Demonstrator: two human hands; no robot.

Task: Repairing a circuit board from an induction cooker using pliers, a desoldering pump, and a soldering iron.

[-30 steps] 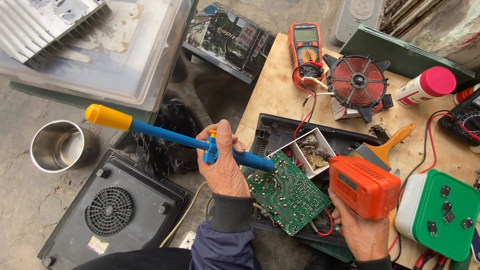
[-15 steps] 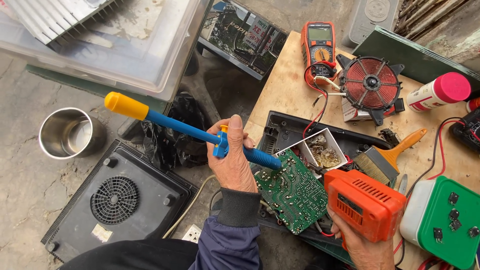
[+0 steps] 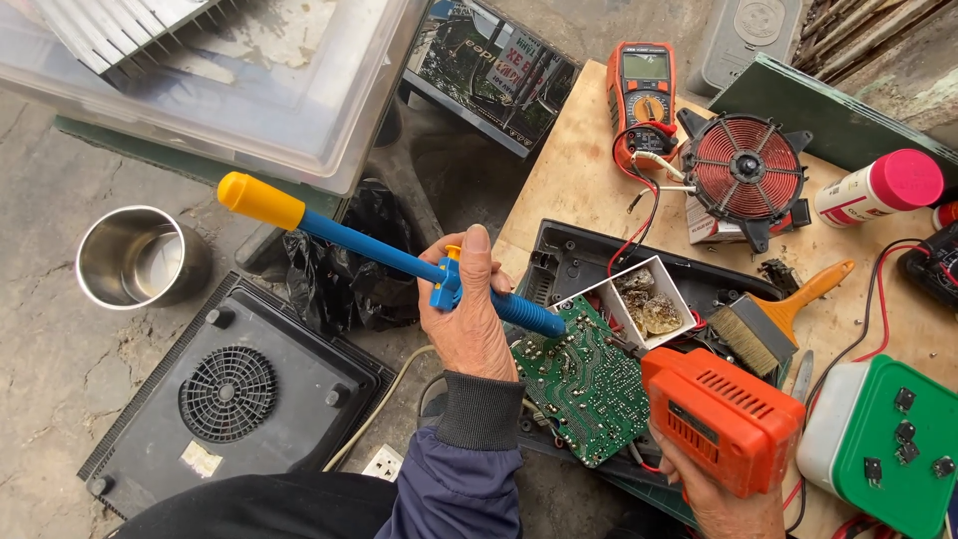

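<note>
My left hand (image 3: pixel 467 319) grips a long blue solder sucker with a yellow plunger end (image 3: pixel 379 250), its tip resting on a green circuit board (image 3: pixel 584 384). My right hand (image 3: pixel 723 504) holds an orange soldering gun (image 3: pixel 723 419) whose tip also meets the board's upper edge. The board lies tilted in an open black appliance case (image 3: pixel 579 255). A small white box of brownish lumps (image 3: pixel 644 299) sits just behind the board.
On the wooden table: a multimeter (image 3: pixel 642 90), a red copper coil (image 3: pixel 743 170), a pink-capped can (image 3: pixel 878 190), an orange-handled brush (image 3: pixel 778 314), a green-lidded box (image 3: pixel 888 444). On the floor: a steel cup (image 3: pixel 135 255), a black cooker base (image 3: pixel 235 384), a clear plastic bin (image 3: pixel 249 90).
Both hands keep their tools on the board. The view has shifted, so everything sits slightly further right and lower in the picture; the sucker's angle is about the same.
</note>
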